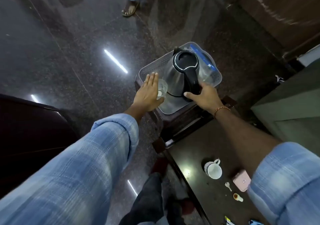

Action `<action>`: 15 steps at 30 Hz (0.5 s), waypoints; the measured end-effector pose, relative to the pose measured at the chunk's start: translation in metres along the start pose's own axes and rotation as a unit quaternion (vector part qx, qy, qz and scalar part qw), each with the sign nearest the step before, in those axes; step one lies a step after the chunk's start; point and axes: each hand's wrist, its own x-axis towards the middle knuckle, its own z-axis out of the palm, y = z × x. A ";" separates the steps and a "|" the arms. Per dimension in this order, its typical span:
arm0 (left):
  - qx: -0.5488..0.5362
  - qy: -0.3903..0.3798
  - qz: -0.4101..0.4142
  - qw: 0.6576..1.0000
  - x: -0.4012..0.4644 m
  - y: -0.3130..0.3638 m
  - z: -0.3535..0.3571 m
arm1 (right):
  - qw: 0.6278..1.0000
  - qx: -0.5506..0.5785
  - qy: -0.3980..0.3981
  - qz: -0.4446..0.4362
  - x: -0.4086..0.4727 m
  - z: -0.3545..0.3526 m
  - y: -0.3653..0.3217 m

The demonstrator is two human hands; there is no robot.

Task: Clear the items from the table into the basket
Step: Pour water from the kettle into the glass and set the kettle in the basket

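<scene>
Dark wood made up the low table (195, 157) nearest the camera, and several small things lay on it: a white teacup (214, 171) on its side, a pink case (241, 180), a small pale key (228, 186) and a little spoon-like piece (238, 197). Those looked light and easy to pinch up, though the cup would chip if dropped.

Beyond the table's far end, a clear plastic basket (218, 80) sat on a dark stool (174, 119). Inside it stood a steel electric kettle (174, 79) with a black lid and handle, plus a blue-edged item (202, 56) at the back, too indistinct to name. The right hand (202, 97) was at the foot of the kettle's handle, fingers curled against it and thumb stretched along the base, so it appeared to hold the kettle. The left hand (149, 93) lay flat with straight fingers along a drinking glass (161, 88) tucked between the kettle and the basket wall, touching rather than gripping it.

The kettle was probably the heaviest piece, smooth-sided and best carried by its handle; the glass was slippery and fragile, and wanted a grip round its body

Farther off, someone's sandalled foot (129, 8) stood on the polished stone floor (69, 43)
</scene>
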 end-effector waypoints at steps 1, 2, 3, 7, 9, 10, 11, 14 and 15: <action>-0.006 -0.013 -0.018 1.000 0.003 -0.002 0.004 | 1.000 0.016 0.010 0.008 0.002 0.003 0.001; -0.016 -0.023 -0.036 0.999 0.005 -0.003 0.005 | 0.999 0.025 0.024 0.016 0.004 0.005 0.002; -0.019 -0.034 -0.053 0.998 0.008 -0.006 0.009 | 0.999 0.032 0.031 0.023 0.007 0.008 0.004; 0.004 -0.034 -0.064 0.997 0.019 -0.011 0.017 | 0.995 0.070 0.058 0.046 0.018 0.023 0.009; 0.019 -0.023 -0.068 0.997 0.024 -0.015 0.019 | 0.991 0.095 0.075 0.059 0.024 0.031 0.014; 0.021 -0.017 -0.070 0.997 0.027 -0.017 0.022 | 0.989 0.104 0.081 0.061 0.025 0.034 0.015; 0.019 -0.011 -0.071 0.997 0.029 -0.019 0.024 | 0.988 0.116 0.084 0.062 0.026 0.036 0.016; -0.007 0.010 -0.070 0.997 0.033 -0.024 0.029 | 0.985 0.143 0.082 0.058 0.029 0.039 0.020; -0.016 0.014 -0.070 0.997 0.034 -0.025 0.030 | 0.984 0.149 0.083 0.054 0.029 0.040 0.020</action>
